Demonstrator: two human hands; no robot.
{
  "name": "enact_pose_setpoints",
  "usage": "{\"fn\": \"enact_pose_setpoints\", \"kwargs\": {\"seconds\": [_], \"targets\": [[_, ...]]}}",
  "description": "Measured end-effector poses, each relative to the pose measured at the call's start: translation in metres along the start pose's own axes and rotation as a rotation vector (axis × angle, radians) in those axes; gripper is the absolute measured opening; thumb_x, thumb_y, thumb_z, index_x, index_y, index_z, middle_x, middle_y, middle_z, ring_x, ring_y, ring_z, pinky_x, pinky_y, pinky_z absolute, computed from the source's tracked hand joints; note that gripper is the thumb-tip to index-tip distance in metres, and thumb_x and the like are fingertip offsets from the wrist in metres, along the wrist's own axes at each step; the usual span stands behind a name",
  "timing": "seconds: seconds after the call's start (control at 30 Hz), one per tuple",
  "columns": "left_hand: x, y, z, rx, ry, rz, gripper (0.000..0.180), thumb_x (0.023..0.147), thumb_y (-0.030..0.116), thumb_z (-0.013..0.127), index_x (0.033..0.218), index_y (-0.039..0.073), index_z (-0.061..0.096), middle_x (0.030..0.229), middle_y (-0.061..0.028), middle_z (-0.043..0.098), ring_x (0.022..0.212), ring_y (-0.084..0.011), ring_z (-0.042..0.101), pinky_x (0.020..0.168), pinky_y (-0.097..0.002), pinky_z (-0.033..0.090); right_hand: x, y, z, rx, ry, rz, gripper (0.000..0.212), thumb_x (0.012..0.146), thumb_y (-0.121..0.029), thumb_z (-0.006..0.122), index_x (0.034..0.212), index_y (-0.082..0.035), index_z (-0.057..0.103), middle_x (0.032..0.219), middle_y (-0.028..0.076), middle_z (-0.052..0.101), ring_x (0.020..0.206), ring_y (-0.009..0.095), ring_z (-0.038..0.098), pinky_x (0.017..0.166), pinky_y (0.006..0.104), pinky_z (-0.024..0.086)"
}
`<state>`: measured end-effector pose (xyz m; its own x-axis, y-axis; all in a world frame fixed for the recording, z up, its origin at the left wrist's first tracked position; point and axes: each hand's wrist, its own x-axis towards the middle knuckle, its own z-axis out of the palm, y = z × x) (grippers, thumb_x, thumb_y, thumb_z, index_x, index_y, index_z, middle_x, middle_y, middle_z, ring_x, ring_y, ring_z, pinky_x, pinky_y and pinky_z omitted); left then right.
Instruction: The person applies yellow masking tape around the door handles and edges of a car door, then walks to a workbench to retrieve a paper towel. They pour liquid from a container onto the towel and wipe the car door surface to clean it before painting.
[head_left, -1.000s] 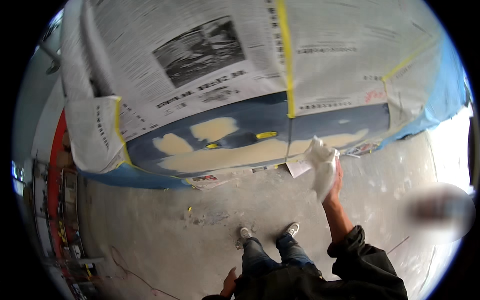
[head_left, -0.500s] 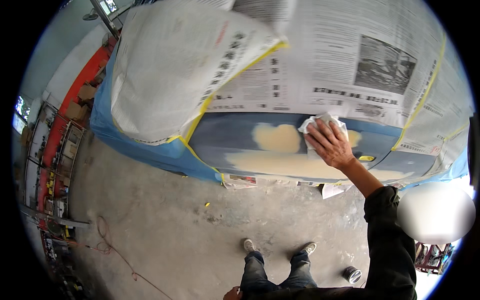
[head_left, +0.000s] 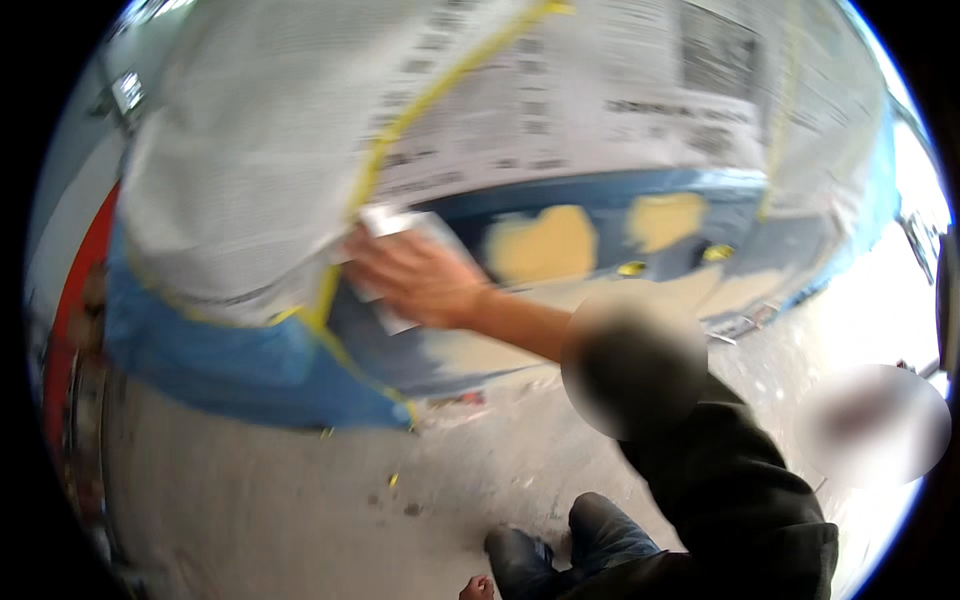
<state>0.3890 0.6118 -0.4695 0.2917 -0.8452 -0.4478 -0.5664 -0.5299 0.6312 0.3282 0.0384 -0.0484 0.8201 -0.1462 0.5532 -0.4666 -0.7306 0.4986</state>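
The right hand point(head_left: 420, 275) is now at the left end of the long grey-blue painted panel point(head_left: 465, 205), left of the frame's centre, and it holds one crumpled white cloth point(head_left: 386, 221) under its fingers, which are laid almost flat over it; the fingers are blurred. Half a second ago, the same hand and the white cloth were further right along the panel, partly covering the right one of two upper beige patches; one second ago, the cloth was held off the panel, right of the centre. Now both upper patches, the left patch point(head_left: 541, 247) and the right patch point(head_left: 665, 220), are seen in full, and below them runs one long beige band point(head_left: 500, 350), partly behind the forearm. Two small yellow pieces point(head_left: 717, 253) are visible on the panel at right of centre, whereas half a second ago only one could be seen. Printed newspaper sheets point(head_left: 580, 120) cover the upper part of the frame, with yellow tape point(head_left: 395, 130) along their edge, and blue plastic sheeting point(head_left: 230, 365) hangs at the lower left of them. One yellow scrap point(head_left: 393, 480) lies on the grey floor point(head_left: 280, 510). The left hand point(head_left: 478, 587) is only partly inside the lower edge, so I cannot tell how its fingers stand.
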Motion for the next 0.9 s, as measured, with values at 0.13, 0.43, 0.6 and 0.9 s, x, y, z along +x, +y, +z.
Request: {"fn": "enact_pose_setpoints", "kwargs": {"seconds": [0.13,0.43,0.6,0.9], "targets": [[0.119,-0.015,0.049,-0.127,0.127,0.171,0.033,0.095,0.033,0.061,0.114,0.007,0.067,0.1,-0.0184,0.071,0.094,-0.0385,0.066,0.082,-0.0455,0.053,-0.011,0.008,0.006,-0.061,0.241,-0.049,0.062,0.09,-0.046,0.056,0.142,-0.012,0.05,0.155,0.009,0.037,0.146,0.03,0.028,0.118,0.0475,0.024],[0.264,-0.026,0.108,0.166,0.632,0.316,0.018,0.091,0.026,0.062,0.102,0.015,0.071,0.099,-0.0155,0.07,0.092,-0.0378,0.064,0.08,-0.0476,0.052,-0.196,0.127,-0.02,-0.351,0.562,0.334,0.059,0.09,-0.038,0.057,0.142,-0.013,0.049,0.147,0.014,0.046,0.14,0.034,0.036,0.117,0.052,0.023],[0.25,-0.004,0.123,0.184,1.025,0.502,0.005,0.084,0.018,0.065,0.084,0.014,0.068,0.084,-0.0141,0.065,0.076,-0.035,0.061,0.07,-0.0474,0.05,-0.172,0.088,0.01,-0.422,0.662,0.551,0.057,0.098,-0.039,0.049,0.145,-0.008,0.043,0.152,0.015,0.04,0.141,0.037,0.033,0.116,0.0533,0.021],[0.245,0.009,0.119,0.202,1.03,0.495,0.006,0.083,0.017,0.065,0.083,0.012,0.067,0.084,-0.0144,0.065,0.076,-0.0364,0.061,0.069,-0.0477,0.05,0.0,-0.083,0.069,-0.262,0.509,0.184,0.065,0.095,-0.047,0.051,0.146,-0.009,0.043,0.154,0.012,0.038,0.146,0.031,0.027,0.121,0.0496,0.016]]}}
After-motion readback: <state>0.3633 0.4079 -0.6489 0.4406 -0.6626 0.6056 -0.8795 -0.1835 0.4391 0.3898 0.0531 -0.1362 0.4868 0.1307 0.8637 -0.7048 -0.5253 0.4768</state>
